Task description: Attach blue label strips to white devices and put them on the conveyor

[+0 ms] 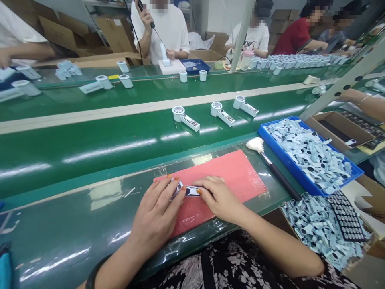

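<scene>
Both hands are pressed flat, fingers together, on a small white handheld device with a round head and slim handle (189,190): the left hand (158,214) is laid over its round end, the right hand (221,198) over its handle. Whether either hand is clamped on the device cannot be told. The device is laid on a pink rectangular mat (237,172) taped to the green workbench (75,224).

To the right, a blue plastic tray (264,132) is filled with pale blue handle shells (309,154); more are heaped in a second container below it. A black-handled brush (275,168) is set between mat and tray. Three finished devices (224,114) are carried on the green conveyor belt (90,144). No writing can be read.
</scene>
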Demonstrator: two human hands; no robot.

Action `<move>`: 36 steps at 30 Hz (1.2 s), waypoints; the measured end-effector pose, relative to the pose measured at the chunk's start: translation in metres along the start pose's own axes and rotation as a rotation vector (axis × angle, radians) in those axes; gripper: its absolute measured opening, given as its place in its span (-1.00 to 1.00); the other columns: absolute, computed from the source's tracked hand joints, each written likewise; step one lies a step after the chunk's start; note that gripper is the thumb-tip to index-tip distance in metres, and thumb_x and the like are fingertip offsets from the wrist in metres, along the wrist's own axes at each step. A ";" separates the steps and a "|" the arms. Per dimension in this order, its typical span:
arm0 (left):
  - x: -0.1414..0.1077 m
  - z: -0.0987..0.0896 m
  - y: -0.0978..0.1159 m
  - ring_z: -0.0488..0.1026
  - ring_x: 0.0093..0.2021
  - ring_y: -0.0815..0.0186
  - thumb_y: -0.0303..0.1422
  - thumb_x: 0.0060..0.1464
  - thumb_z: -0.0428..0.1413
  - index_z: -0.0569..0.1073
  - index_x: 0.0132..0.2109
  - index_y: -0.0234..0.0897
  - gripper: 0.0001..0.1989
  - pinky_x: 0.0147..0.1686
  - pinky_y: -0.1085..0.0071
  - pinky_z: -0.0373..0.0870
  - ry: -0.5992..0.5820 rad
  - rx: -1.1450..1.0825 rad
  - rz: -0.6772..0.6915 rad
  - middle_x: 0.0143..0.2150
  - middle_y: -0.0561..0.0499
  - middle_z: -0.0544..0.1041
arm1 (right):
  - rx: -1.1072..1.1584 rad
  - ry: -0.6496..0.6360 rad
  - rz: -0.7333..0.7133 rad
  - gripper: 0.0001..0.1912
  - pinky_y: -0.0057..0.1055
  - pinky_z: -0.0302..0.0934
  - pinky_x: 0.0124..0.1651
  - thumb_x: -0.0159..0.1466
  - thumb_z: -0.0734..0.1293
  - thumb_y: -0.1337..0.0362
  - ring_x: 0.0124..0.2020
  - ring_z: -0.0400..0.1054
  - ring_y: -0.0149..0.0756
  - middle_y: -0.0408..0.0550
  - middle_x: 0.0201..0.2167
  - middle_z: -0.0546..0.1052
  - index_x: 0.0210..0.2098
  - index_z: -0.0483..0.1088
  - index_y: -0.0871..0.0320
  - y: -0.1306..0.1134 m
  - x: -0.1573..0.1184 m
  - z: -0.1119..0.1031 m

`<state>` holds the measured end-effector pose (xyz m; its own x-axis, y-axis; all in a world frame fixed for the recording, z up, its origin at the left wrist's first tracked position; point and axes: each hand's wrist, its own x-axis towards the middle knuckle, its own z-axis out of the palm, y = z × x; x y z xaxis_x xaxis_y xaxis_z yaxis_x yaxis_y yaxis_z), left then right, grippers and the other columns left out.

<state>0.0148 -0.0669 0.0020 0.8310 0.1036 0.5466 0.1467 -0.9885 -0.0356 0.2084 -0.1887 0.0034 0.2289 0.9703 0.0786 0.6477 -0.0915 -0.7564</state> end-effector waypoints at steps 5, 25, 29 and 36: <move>-0.010 0.008 0.009 0.33 0.31 -0.11 -0.68 0.22 0.06 0.38 0.23 -0.37 -0.54 0.25 -0.12 0.39 -0.020 0.062 -0.016 0.22 -0.30 0.45 | -0.009 0.010 -0.016 -0.74 -0.14 0.17 0.08 0.48 0.20 0.30 -0.02 0.42 -0.19 -0.08 -0.07 0.61 0.03 0.49 0.03 0.004 -0.001 0.003; -0.014 0.008 0.014 0.25 0.37 -0.05 -0.76 0.19 0.02 0.16 0.43 -0.12 -0.24 0.27 -0.10 0.38 0.007 -0.193 -0.158 0.30 -0.25 0.31 | -0.005 0.021 -0.026 -0.72 -0.16 0.13 0.00 0.48 0.17 0.28 -0.05 0.41 -0.18 -0.08 -0.09 0.60 0.02 0.49 0.03 0.007 -0.001 0.005; -0.023 -0.003 0.018 0.18 0.41 -0.15 -0.77 0.13 0.12 0.37 0.27 -0.22 -0.38 0.27 -0.12 0.35 0.033 -0.035 -0.129 0.31 -0.26 0.31 | 0.005 0.023 -0.037 -0.72 -0.14 0.13 0.02 0.48 0.17 0.28 -0.04 0.41 -0.17 -0.08 -0.09 0.60 0.02 0.49 0.04 0.009 -0.002 0.006; -0.020 0.000 0.022 0.20 0.37 -0.23 -0.76 0.11 0.17 0.38 0.25 -0.31 -0.40 0.23 -0.18 0.37 -0.018 0.054 -0.093 0.32 -0.31 0.29 | 0.016 0.022 -0.033 -0.70 -0.15 0.13 0.00 0.48 0.15 0.26 -0.03 0.40 -0.17 -0.08 -0.06 0.60 0.04 0.48 0.04 0.009 -0.003 0.006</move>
<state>0.0015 -0.0904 -0.0092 0.8220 0.1974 0.5342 0.2521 -0.9672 -0.0304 0.2095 -0.1908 -0.0076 0.2233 0.9676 0.1179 0.6438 -0.0556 -0.7632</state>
